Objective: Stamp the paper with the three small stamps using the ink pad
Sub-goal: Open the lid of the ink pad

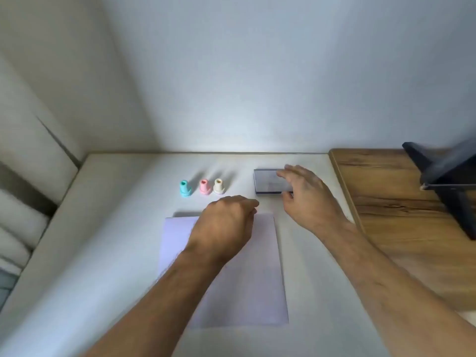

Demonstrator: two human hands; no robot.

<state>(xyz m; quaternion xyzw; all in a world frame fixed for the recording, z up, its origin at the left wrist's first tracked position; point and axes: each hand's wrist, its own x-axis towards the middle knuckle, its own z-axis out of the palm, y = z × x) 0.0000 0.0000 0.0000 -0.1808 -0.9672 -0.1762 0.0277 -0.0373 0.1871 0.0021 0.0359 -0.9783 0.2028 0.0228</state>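
Three small stamps stand in a row near the back of the white table: a teal stamp, a pink stamp and a cream stamp. A closed grey ink pad lies to their right. A pale lilac sheet of paper lies in front. My left hand hovers over the paper's top edge, fingers loosely curled, holding nothing. My right hand reaches over the ink pad's right end with spread fingers, thumb near its front edge; contact is unclear.
A wooden desk surface adjoins the white table on the right, carrying a black stand. A white wall runs behind, and cushioned panels sit off the table's left edge.
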